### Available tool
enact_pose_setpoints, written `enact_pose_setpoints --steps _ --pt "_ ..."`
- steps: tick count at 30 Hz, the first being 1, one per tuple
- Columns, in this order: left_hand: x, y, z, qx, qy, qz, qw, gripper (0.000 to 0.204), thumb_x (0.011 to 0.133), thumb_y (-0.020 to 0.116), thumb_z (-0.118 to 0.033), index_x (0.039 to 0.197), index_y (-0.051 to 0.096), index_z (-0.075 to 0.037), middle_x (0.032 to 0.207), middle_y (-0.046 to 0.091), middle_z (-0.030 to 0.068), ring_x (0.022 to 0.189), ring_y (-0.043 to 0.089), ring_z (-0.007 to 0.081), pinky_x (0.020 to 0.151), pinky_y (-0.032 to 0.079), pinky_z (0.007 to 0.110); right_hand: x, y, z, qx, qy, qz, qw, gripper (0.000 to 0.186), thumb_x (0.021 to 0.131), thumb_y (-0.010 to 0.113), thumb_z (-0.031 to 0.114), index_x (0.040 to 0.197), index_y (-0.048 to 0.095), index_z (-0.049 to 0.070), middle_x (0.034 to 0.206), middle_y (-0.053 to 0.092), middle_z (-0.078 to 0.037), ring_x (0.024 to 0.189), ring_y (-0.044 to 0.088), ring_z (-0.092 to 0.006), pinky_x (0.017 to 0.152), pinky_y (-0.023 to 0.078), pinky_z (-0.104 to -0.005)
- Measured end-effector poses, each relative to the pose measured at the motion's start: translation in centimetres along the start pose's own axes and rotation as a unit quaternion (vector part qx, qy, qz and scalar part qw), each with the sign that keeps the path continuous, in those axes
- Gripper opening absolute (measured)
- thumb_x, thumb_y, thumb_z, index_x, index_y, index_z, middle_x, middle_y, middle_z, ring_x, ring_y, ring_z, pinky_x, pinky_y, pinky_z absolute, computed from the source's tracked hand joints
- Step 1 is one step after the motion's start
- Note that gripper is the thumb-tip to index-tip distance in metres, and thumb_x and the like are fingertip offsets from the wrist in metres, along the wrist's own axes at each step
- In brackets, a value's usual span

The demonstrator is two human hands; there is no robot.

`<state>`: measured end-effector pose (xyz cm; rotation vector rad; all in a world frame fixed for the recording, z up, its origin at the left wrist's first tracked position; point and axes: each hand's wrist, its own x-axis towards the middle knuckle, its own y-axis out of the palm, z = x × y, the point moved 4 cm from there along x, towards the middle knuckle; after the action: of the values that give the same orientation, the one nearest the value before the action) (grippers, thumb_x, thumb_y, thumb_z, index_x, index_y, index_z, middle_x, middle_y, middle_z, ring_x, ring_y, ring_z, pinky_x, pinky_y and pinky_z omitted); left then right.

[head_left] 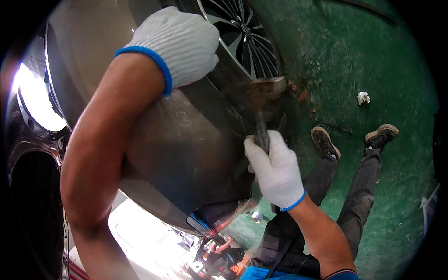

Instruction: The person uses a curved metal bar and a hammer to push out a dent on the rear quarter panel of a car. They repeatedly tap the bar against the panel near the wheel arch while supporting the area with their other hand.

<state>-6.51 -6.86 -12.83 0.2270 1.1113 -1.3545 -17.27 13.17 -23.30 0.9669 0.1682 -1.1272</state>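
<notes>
My left hand (175, 46), in a white knit glove with a blue cuff, is closed against a grey-brown car body panel (182, 135) beside the wheel arch. Its fingers curl out of sight, so anything inside them is hidden. White-gloved too, my right hand (277, 175) grips the dark handle of a broad-headed hand tool (262, 128). The tool's head is smeared by motion, close to the panel and below the wheel (242, 37). Whether the head touches the car, I cannot tell.
A tail light (217, 217) sits at the panel's lower corner. On the green floor (336, 60) lie crumpled white paper (363, 98), brown scraps (302, 95) and a tape roll (256, 217). My shoes (380, 135) rest there. Another person (224, 256) is beyond the car.
</notes>
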Motion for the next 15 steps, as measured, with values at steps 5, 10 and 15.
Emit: enact_pose_setpoints --steps 5,10,15 --pt "2.2 3.1 0.8 -0.011 0.056 -0.066 0.996 0.045 0.099 0.062 -0.037 0.073 0.077 -0.003 0.071 0.07 0.0189 0.071 0.069 0.0363 0.088 0.055 0.046 2.0 -0.4 0.7 -0.031 -0.036 -0.046 0.998 0.018 0.104 0.067 0.013 0.111 0.062 -0.004 0.072 0.066 -0.005 0.063 0.065 -0.0105 0.058 0.052 -0.0303" --pt "1.5 2.5 0.6 -0.018 0.023 -0.043 0.999 0.043 0.097 0.064 -0.037 0.075 0.077 -0.003 0.072 0.07 0.0198 0.073 0.069 0.038 0.086 0.054 0.046 1.2 -0.5 0.3 0.006 -0.017 -0.096 0.995 0.017 0.103 0.068 0.013 0.109 0.063 -0.002 0.073 0.067 -0.008 0.064 0.067 -0.0138 0.059 0.053 -0.0314" --pt "1.2 2.7 0.6 -0.011 0.026 -0.051 0.998 0.042 0.096 0.065 -0.037 0.074 0.076 -0.003 0.073 0.07 0.02 0.074 0.069 0.0383 0.086 0.053 0.047 1.0 -0.7 -0.2 -0.025 -0.019 -0.039 0.999 0.02 0.102 0.068 0.014 0.11 0.061 -0.002 0.071 0.066 -0.013 0.063 0.072 -0.0216 0.059 0.054 -0.0339"
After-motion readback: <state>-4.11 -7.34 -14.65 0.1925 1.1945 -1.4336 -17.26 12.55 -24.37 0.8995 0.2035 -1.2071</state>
